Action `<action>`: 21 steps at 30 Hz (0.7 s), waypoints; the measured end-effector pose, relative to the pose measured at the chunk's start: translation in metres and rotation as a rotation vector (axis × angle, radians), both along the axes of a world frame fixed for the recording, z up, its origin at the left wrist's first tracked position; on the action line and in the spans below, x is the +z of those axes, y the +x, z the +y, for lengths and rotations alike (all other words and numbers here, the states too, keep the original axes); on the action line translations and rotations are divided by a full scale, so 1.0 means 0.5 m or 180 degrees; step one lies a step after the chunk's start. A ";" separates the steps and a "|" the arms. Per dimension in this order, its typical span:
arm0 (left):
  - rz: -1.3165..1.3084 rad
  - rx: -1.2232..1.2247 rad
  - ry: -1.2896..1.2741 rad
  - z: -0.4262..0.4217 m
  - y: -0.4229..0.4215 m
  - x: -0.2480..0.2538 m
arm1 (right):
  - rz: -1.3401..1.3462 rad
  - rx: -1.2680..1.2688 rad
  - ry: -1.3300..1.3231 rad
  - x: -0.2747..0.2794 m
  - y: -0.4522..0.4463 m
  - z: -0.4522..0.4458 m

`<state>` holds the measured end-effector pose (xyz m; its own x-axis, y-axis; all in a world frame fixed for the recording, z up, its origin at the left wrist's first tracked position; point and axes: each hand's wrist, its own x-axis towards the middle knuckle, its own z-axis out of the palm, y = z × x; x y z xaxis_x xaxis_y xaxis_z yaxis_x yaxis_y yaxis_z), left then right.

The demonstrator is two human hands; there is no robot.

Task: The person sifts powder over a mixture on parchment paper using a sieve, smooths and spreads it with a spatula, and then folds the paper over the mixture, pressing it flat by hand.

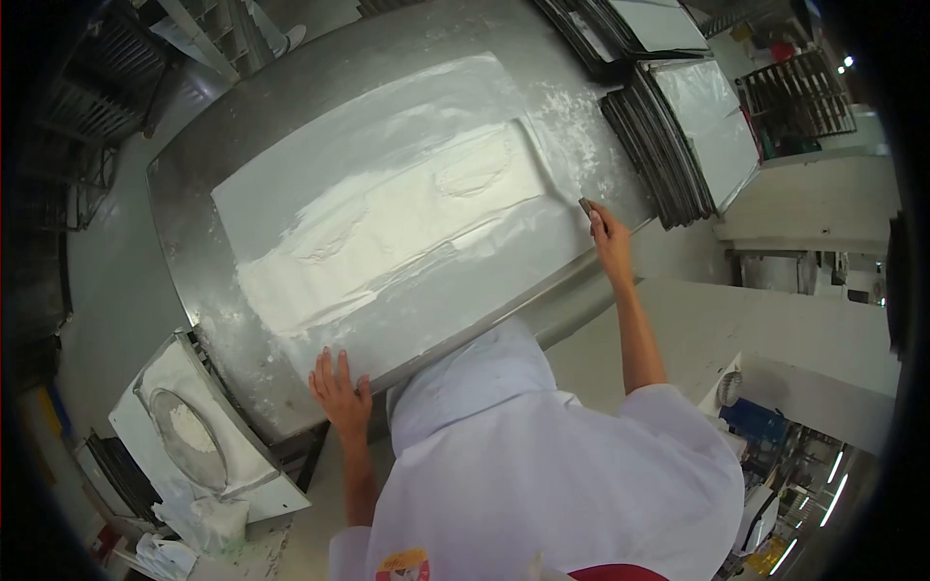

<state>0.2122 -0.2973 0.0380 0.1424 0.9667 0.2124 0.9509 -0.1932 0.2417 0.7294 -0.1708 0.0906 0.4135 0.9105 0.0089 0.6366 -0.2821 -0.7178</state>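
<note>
A long pale sheet (489, 286) lies over the steel table (194, 184), with a broad band of white powder (407, 208) spread along its middle. Shallow curved marks show in the powder. My right hand (610, 240) is closed around the dark brown handle of a tool (585, 205) at the right end of the sheet. A thin, blade-like strip seems to run from the handle toward the powder's right end; its exact shape is unclear. My left hand (339, 392) rests with fingers apart on the sheet's near left edge, by the table's rim, holding nothing.
Stacks of dark trays (659, 145) stand on the table's right end, one topped with a pale sheet. Loose powder (576, 131) dusts the metal beside them. At lower left, a white container (208, 426) has a round sieve (189, 436) with powder in it.
</note>
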 end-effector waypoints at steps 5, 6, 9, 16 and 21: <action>0.0052 0.0024 0.0085 -0.001 0.000 -0.004 | 0.0070 -0.0008 0.0062 -0.041 0.020 -0.001; 0.0050 0.0018 0.0080 0.000 0.001 -0.004 | 0.0118 -0.0004 0.0082 -0.039 0.016 0.000; 0.0070 0.0010 0.0082 0.000 -0.001 -0.004 | 0.0146 0.0044 0.0083 -0.030 0.008 0.002; 0.0039 0.0074 0.0035 0.002 0.001 -0.001 | 0.0364 0.0180 -0.0100 -0.036 0.009 0.000; 0.0087 0.0088 0.0091 0.003 0.001 -0.007 | 0.0394 0.0235 -0.0111 -0.009 -0.037 -0.014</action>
<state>0.2126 -0.2960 0.0346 0.1219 0.9640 0.2364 0.9621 -0.1733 0.2105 0.7108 -0.1778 0.0863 0.3415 0.9373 -0.0702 0.5637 -0.2640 -0.7827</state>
